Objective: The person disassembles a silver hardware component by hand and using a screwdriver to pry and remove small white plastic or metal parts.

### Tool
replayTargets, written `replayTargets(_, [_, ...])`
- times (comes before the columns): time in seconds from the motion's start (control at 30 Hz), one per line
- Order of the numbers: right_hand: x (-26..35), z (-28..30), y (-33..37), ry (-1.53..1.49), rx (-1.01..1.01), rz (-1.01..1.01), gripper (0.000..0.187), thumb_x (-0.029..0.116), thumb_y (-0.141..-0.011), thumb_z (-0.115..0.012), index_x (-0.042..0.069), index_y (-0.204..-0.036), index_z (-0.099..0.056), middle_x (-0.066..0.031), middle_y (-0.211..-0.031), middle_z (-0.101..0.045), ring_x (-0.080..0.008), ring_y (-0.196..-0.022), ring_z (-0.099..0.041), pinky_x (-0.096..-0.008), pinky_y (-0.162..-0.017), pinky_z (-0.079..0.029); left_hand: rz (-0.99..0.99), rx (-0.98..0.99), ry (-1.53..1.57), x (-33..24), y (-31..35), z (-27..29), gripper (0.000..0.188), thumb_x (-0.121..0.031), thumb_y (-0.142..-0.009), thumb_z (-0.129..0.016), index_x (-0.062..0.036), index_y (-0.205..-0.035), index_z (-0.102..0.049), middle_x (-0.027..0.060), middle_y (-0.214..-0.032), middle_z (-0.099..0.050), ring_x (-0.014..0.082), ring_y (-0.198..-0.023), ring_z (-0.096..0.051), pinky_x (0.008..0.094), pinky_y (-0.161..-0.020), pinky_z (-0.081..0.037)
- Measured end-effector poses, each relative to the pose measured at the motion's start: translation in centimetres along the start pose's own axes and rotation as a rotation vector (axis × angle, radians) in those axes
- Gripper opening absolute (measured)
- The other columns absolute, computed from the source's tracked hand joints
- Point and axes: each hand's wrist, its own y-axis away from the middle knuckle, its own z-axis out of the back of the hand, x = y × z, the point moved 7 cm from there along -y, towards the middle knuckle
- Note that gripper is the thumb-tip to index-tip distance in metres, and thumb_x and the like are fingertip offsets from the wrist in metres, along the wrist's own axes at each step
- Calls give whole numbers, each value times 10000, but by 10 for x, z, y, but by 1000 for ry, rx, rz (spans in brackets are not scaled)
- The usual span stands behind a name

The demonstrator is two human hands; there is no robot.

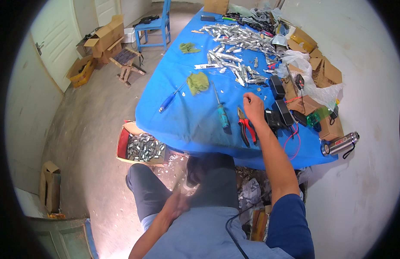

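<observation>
My right hand (253,108) is over the blue-covered table (182,125), its fingers curled closed. Whatever they hold, if anything, is hidden. Just below it lie pliers (247,128) with red and black handles. To its left rests a screwdriver (223,117) with a teal handle, and farther left a blue-handled screwdriver (167,102) beside a crumpled green cloth (198,83). Beyond the hand spreads a heap of silvery metal pieces (241,39). Low by my lap, between my legs, is my left hand (178,205), blurred by motion; its fingers cannot be made out.
Black boxes (283,111) and a red wire (298,140) lie right of my right hand, near a steel flask (340,143). Cardboard and plastic wrap line the wall. A box of small metal parts (144,147) stands left of my knees. A blue chair (152,28) is beyond.
</observation>
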Motion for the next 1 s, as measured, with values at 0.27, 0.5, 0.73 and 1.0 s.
replayTargets(0.27, [7,-48,-81,235,-46,32,226,178,-897,-541,89,-1046,-687,-173,-1011,-694,-367,-947,-655,-449,-813,-515,27,-50,3,-6,-7,9,374,-409,-1002,-458,-148,-733,-441,-30,-574,-328,92,-455,-299,274,-507,-332])
replayTargets(0.5, [24,-49,-106,386,121,-88,230,252,-866,-621,73,-999,-679,-192,-1013,-685,-394,-967,-646,-487,-801,-516,73,-43,105,-9,-6,12,369,-423,-997,-475,-152,-748,-450,-26,-582,-356,93,-469,-307,270,-520,-333])
replayTargets(0.73, [-1,-71,-117,463,287,-102,358,284,-741,-723,-15,-933,-674,-227,-990,-680,-364,-904,-670,-468,-754,-530,86,-80,77,-8,-12,7,375,-429,-995,-477,-149,-746,-483,-21,-589,-361,97,-471,-309,280,-534,-340])
replayTargets(1.0, [-12,-37,-53,-570,559,-468,200,204,-778,-678,13,-830,-650,-8,-612,-559,-79,-486,-497,-242,-425,-389,66,-158,-59,-16,-9,-9,364,-432,-965,-526,-143,-747,-495,-14,-597,-373,100,-472,-326,276,-541,-340])
